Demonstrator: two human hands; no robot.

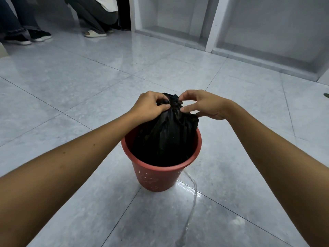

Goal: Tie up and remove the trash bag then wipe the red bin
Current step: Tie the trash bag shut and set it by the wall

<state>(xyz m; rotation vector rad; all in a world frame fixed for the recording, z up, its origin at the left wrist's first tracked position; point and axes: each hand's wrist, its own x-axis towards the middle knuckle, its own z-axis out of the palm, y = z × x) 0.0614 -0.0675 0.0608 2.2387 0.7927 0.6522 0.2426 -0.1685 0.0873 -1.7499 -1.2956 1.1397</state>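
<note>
Between left hand (148,106) and right hand (202,104), pinched bag neck (173,102).

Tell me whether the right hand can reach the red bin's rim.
Probably yes, once it lets go: the right hand pinches the trash bag above the red bin, rim uncovered.

The red round plastic bin (156,177) stood on the grey tiled floor (71,86), in the middle, before the person. The black plastic trash bag (169,136) sat inside it, its gathered neck rising above the rim. The left hand (151,106) gripped that neck from the left; the right hand (204,106) pinched it from the right. A thin wet trail (194,196) ran from the bin's right foot towards the near edge. Far behind at left were other people's legs and shoes (23,24); behind at right, white wall recesses (178,16).
</note>
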